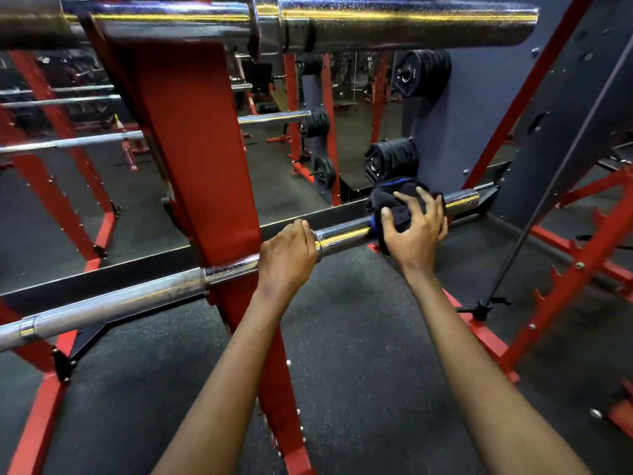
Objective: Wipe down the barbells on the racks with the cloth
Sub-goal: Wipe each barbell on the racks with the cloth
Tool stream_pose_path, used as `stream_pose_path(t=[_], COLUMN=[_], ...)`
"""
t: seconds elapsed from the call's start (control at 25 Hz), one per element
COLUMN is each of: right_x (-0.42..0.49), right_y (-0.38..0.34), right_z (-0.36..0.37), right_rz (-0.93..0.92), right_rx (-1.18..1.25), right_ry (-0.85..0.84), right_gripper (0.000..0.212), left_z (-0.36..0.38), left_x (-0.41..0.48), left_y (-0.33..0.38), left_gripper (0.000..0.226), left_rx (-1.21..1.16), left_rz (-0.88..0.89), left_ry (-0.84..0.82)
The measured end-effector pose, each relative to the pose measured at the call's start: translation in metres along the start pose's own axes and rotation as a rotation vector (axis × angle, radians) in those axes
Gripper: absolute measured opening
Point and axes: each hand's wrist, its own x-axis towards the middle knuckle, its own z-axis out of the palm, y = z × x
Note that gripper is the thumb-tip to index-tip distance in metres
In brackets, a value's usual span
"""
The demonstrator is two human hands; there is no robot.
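A chrome barbell [113,301] lies across the red rack [202,156] at waist height, running from lower left to its sleeve end at the right. My left hand [287,257] grips the bar at the sleeve collar, just right of the red upright. A dark cloth with blue trim [387,200] is wrapped over the sleeve. My right hand [412,226] holds the cloth around the sleeve, fingers spread and curled over it. The bare chrome sleeve tip [460,200] sticks out past the cloth. A second barbell [394,20] rests higher up, across the top of the view.
A mirror behind the rack reflects more bars and red frames. Black weight plates [423,73] hang on pegs on the grey wall, more plates [390,161] below. A red notched frame [582,255] and a thin black rod [534,214] stand at the right. The floor is black rubber.
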Motion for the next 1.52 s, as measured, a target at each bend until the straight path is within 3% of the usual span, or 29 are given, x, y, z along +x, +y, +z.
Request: stream_pose_path(t=[0.2,0.28,0.36,0.48,0.6,0.64,0.76,0.84,0.92,1.0,1.12,1.28,1.4,1.52], right_x=[-0.062,-0.078,-0.088,-0.086,-0.067,-0.065,-0.086,-0.091,-0.078,-0.059,-0.057,-0.059,-0.034,0.002], right_y=[-0.029,-0.03,-0.042,-0.073,-0.071,-0.072,-0.08,-0.08,-0.068,-0.053,-0.049,-0.035,-0.014,0.012], right_z=[0.019,0.029,0.038,0.044,0.049,0.05,0.055,0.054,0.051,0.042,0.028,0.027,0.013,-0.005], right_rz=[-0.162,-0.138,0.064,0.515,0.898,0.997,1.097,1.082,1.011,0.892,0.518,0.109,-0.034,0.02], right_rx=[0.098,0.17,0.338,0.713,1.126,1.284,1.46,1.431,1.309,1.094,0.576,0.136,-0.002,-0.041], right_ry=[-0.028,0.012,0.111,0.292,0.413,0.351,0.04,0.007,0.176,0.364,0.274,0.065,-0.044,-0.015], right_gripper=[0.042,0.048,0.054,0.058,0.04,0.032,0.046,0.043,0.03,0.04,0.055,0.052,0.049,0.049], left_z=[-0.002,-0.001,-0.001,-0.002,-0.003,-0.003,-0.001,0.0,0.0,0.0,-0.001,0.005,0.01,0.014], left_x=[0.007,0.008,0.007,0.006,0.005,0.005,0.006,0.005,0.006,0.008,0.011,0.019,0.023,0.023], left_y=[0.003,0.003,0.002,0.001,0.004,0.004,0.005,0.004,0.002,0.004,0.006,0.012,0.024,0.022], left_gripper=[0.034,0.036,0.036,0.035,0.035,0.034,0.034,0.034,0.035,0.035,0.037,0.047,0.046,0.049], left_rx=[0.013,0.013,0.007,0.027,0.047,0.056,0.057,0.039,0.034,0.032,0.033,0.16,0.176,0.14], left_rz=[-0.013,-0.014,0.0,0.009,0.016,0.012,-0.015,-0.022,-0.026,-0.017,-0.017,0.015,0.086,0.105], left_ry=[-0.031,-0.032,-0.037,-0.039,-0.037,-0.039,-0.036,-0.039,-0.079,-0.126,-0.186,-0.194,-0.171,-0.128])
